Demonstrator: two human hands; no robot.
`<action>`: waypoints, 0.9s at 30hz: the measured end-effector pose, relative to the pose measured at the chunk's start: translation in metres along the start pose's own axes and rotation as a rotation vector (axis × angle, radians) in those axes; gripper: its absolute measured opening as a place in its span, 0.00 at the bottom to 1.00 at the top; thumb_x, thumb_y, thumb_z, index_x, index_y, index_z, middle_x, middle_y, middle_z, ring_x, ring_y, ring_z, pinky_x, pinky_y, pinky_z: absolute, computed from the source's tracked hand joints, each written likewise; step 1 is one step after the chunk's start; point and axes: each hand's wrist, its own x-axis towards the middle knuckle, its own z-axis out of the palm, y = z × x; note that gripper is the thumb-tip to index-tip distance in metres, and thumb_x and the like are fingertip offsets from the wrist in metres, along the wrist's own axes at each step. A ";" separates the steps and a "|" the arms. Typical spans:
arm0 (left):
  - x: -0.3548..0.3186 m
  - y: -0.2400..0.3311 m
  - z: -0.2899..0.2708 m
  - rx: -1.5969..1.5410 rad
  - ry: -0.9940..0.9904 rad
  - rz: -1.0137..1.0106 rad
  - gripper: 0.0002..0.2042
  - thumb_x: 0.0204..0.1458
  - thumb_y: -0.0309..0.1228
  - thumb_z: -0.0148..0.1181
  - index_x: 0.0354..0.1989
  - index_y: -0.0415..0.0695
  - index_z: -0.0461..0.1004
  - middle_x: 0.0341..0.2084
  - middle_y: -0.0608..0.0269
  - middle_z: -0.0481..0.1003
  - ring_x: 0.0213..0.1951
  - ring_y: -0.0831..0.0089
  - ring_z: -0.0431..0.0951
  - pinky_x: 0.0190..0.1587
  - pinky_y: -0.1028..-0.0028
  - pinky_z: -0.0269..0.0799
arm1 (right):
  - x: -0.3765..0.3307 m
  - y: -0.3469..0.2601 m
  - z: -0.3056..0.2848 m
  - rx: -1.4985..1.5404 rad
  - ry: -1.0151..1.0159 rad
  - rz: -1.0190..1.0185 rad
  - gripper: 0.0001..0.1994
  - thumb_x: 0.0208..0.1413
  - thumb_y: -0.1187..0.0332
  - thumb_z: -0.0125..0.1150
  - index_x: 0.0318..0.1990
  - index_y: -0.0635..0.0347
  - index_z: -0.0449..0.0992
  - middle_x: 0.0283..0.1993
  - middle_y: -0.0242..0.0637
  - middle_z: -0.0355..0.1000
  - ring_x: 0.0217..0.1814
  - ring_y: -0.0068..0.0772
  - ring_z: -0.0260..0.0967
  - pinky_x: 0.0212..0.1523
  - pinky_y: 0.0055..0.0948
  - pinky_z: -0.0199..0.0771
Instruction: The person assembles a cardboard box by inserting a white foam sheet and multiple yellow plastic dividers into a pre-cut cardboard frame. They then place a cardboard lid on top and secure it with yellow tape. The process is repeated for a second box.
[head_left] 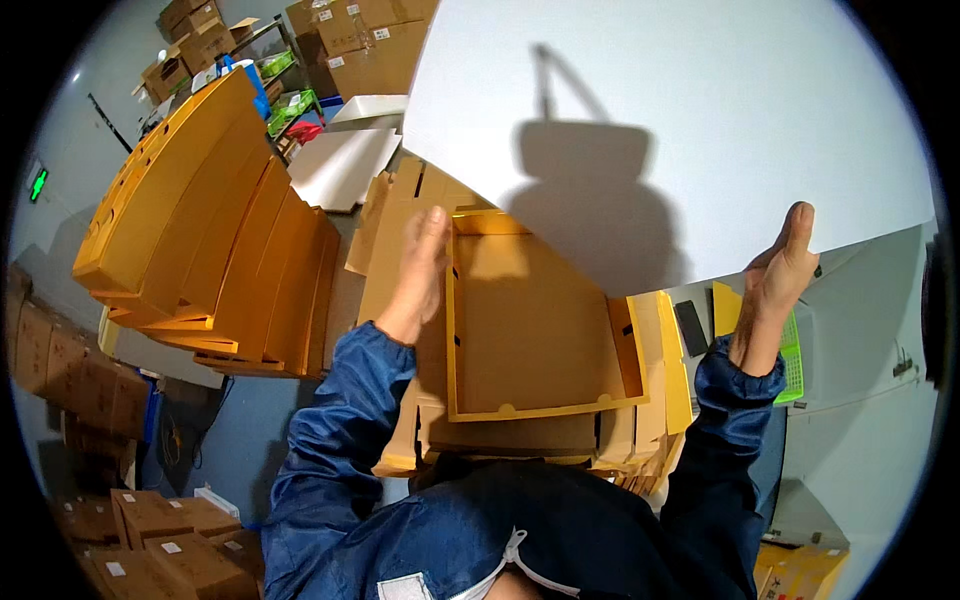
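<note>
A large white board [770, 110] rises across the upper right, with a dark shadow falling on its face. At its lower edge, my right hand [782, 268] grips it with the thumb on the near face; the fingers behind are hidden. My left hand [420, 270] is beside the left wall of a shallow yellow cardboard tray [530, 340], slightly blurred, thumb pointing up and nothing visible in it. Whether it touches the tray wall I cannot tell. The tray lies open side up in front of me, and the board hides its far right corner.
Flattened brown cardboard [400, 225] lies under the tray. To the left stand stacked yellow cardboard trays [230, 240]. Brown cartons [180, 550] fill the lower left, and more are at the back. A dark phone-like object [690, 328] and a green basket [792, 360] are at right.
</note>
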 end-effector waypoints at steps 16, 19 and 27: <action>-0.034 0.027 0.081 -0.249 -0.287 0.320 0.42 0.49 0.64 0.46 0.63 0.42 0.53 0.56 0.53 0.61 0.59 0.59 0.62 0.56 0.58 0.64 | -0.035 0.033 -0.046 0.155 0.200 0.454 0.34 0.57 0.43 0.50 0.63 0.59 0.56 0.62 0.43 0.59 0.65 0.39 0.56 0.62 0.34 0.61; 0.001 0.016 0.077 0.286 -0.024 0.478 0.39 0.52 0.49 0.57 0.65 0.39 0.47 0.60 0.46 0.55 0.62 0.60 0.56 0.61 0.59 0.55 | -0.013 0.055 -0.091 0.163 0.030 0.304 0.33 0.57 0.47 0.53 0.61 0.65 0.58 0.58 0.43 0.63 0.60 0.40 0.62 0.59 0.34 0.66; 0.043 -0.082 0.019 0.892 0.007 0.355 0.31 0.50 0.38 0.61 0.61 0.38 0.59 0.61 0.40 0.55 0.64 0.47 0.48 0.65 0.57 0.43 | -0.032 0.117 -0.129 -0.499 -0.295 0.139 0.31 0.52 0.48 0.62 0.49 0.70 0.67 0.44 0.41 0.69 0.45 0.31 0.65 0.46 0.30 0.67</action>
